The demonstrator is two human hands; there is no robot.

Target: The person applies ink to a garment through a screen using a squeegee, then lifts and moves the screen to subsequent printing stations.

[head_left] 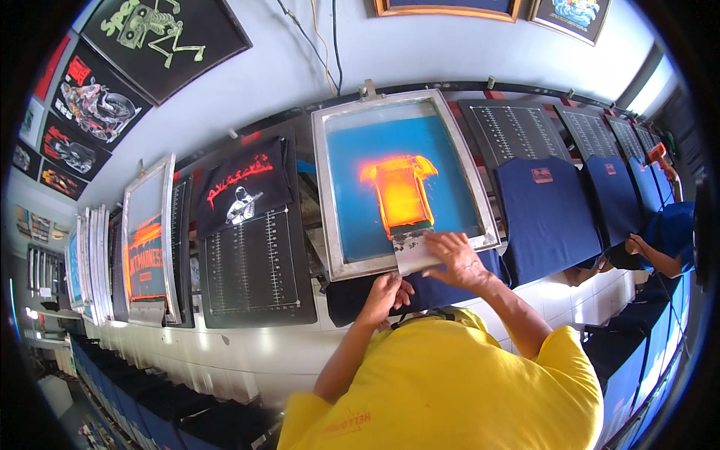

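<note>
A metal-framed printing screen (491,217) with blue mesh lies before me. Bright orange ink (403,199) covers a shirt-shaped patch at its middle. At the near edge of that patch is a pale, ink-stained squeegee (412,249). My right hand (456,259) is on the squeegee's right end, fingers over its top. My left hand (385,297) is closed with curled fingers, just below the screen's near edge; whatever it holds is hidden. Dark blue cloth (450,289) shows beneath the screen's near side.
Left stand a board with a black printed shirt (244,187), a tilted screen (146,247) and several stacked frames (94,255). To the right, boards carry navy shirts (547,217). A co-worker's hand (639,246) is at far right, near an orange handheld tool (658,156).
</note>
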